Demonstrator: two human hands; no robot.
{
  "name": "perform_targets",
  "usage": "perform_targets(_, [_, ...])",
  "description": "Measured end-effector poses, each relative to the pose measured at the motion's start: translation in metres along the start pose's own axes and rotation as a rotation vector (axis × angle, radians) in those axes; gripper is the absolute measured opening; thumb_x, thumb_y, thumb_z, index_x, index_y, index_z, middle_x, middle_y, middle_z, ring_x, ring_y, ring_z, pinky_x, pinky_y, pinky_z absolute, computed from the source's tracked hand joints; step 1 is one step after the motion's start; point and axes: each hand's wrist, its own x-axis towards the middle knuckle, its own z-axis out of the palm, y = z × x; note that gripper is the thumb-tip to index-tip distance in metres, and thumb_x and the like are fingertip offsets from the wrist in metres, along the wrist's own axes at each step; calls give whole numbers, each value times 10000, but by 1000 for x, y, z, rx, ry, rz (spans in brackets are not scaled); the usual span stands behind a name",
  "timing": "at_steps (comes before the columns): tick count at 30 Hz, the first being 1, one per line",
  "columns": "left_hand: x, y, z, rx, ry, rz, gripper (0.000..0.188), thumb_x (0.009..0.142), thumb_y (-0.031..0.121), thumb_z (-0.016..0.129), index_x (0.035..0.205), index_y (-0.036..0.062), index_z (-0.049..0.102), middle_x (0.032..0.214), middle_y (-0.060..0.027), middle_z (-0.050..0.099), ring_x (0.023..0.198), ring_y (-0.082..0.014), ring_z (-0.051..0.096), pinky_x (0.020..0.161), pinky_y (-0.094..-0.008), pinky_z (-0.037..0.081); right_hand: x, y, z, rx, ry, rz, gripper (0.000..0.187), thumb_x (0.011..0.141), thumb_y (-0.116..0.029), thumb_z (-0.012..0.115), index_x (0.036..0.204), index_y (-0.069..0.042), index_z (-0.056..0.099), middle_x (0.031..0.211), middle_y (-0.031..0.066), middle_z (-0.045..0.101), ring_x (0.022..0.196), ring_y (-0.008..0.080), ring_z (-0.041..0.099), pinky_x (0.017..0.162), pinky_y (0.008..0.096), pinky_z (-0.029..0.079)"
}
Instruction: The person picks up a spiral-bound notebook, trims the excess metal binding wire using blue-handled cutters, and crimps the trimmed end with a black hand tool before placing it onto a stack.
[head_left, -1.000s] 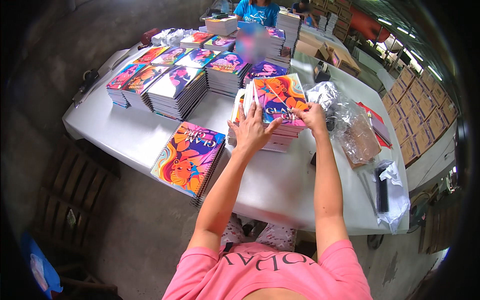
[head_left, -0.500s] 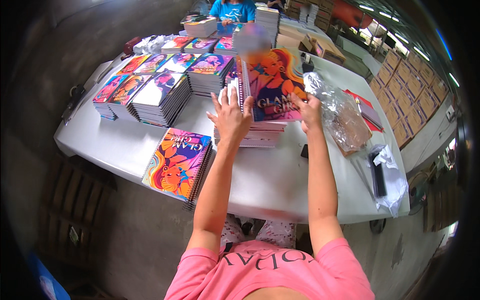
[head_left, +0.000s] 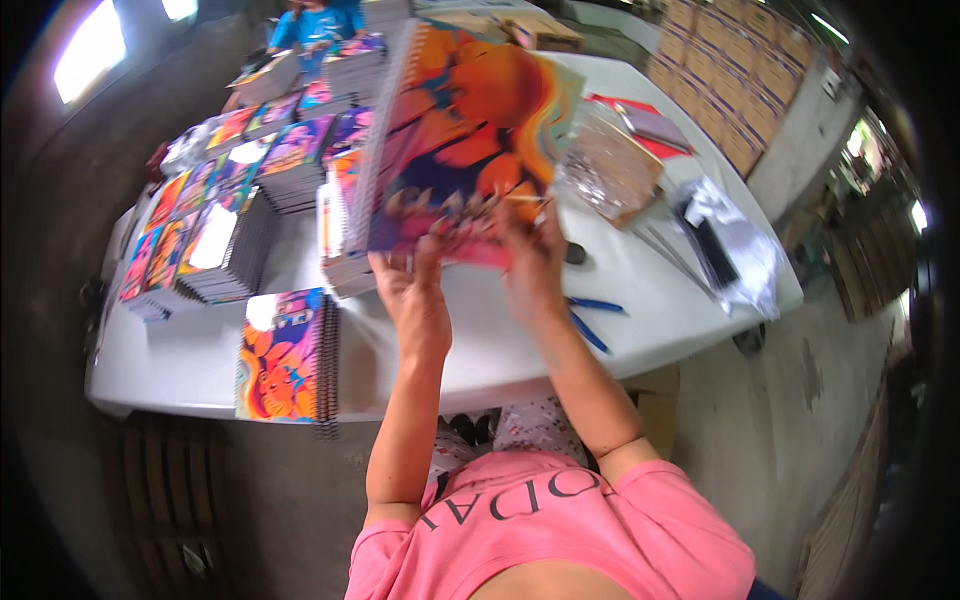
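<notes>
At the upper centre of the frame, a spiral-bound notebook with an orange, purple and pink cover [head_left: 465,120] is up over the white desk [head_left: 480,370]! The left hand [head_left: 415,305] grips its bottom edge, thumb across the cover; the right hand [head_left: 530,265], blurred, grasps it at lower right. Right of centre lies a blue-handled tool [head_left: 600,304]; left of centre, a colourful spiral-bound notebook pile [head_left: 283,355] sits at the near edge.
</notes>
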Motion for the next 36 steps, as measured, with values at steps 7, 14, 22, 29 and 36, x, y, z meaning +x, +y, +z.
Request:
perform_targets(7, [-36, 6, -72, 332, -243, 10, 231, 902, 36, 558, 1118, 37, 475, 1011, -39, 576, 943, -114, 539, 845, -277, 446, -26, -51, -115, -171, -160, -36, 723, 713, 52, 723, 1315, -62, 341, 1094, 104, 605, 966, 160, 592, 885, 322, 480])
perform_targets(14, [-69, -37, -122, 501, -270, -234, 492, 851, 35, 632, 1259, 54, 358, 1120, -34, 522, 1029, -115, 482, 901, -273, 378, -72, 39, -116, -392, -190, 228, 613, 766, 17, 645, 1309, -1, 361, 1026, 107, 595, 906, 133, 580, 807, 248, 483])
perform_targets(22, [-75, -51, -131, 582, -219, -233, 675, 729, -51, 690, 1277, 36, 306, 1080, -54, 489, 968, -142, 489, 810, -265, 427, -76, 66, -138, -673, -240, 102, 497, 717, 10, 617, 1177, -19, 432, 1042, 79, 580, 914, 152, 580, 751, 270, 466])
perform_targets(29, [-65, -4, -27, 1183, -56, 698, 676, 728, 187, 751, 1250, 55, 342, 1092, -103, 486, 1020, -240, 513, 1041, -465, 234, -90, 67, -126, -850, -240, 210, 656, 701, -75, 665, 1269, 51, 361, 1050, 216, 598, 989, 314, 599, 852, 365, 462])
perform_targets(36, [-55, -16, -8, 1491, -495, 531, 228, 697, 107, 683, 900, 124, 580, 805, -31, 504, 856, -238, 510, 1053, -506, 176, -11, -10, -179, -782, -480, -66, 499, 746, -39, 679, 1214, -56, 504, 1204, 77, 535, 1141, 213, 490, 967, 372, 395])
